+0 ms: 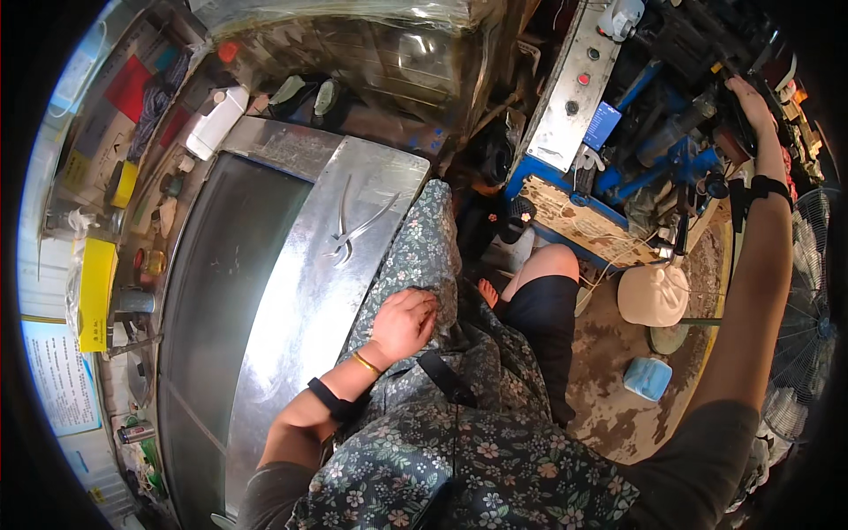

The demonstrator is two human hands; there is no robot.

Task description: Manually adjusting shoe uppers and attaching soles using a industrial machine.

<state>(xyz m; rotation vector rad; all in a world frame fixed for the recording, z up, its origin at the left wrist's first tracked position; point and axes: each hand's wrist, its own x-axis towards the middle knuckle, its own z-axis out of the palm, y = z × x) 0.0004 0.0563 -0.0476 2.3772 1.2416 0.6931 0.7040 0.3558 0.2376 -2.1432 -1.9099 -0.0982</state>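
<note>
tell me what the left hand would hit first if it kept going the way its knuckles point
Probably the metal pliers lying on the curved sheet-metal panel. The left hand rests on the floral apron, knuckles pointing up-left, though depth is unclear.

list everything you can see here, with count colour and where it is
metal sheet: one, silvery, curved, left of the lap
pliers: one, metal, lying on the sheet
floral cloth: one, dark with pale flowers, over the lap and the sheet's edge
blue machine: one, blue with a grey control panel, upper right
white pouch: one, off-white, on the floor by the machine
blue pad: one, light blue, on the floor at right
fan: one, grey, far right
yellow packet: one, yellow, on the left shelf
left hand: closed, pressing the cloth
right hand: grip on a machine part
</note>
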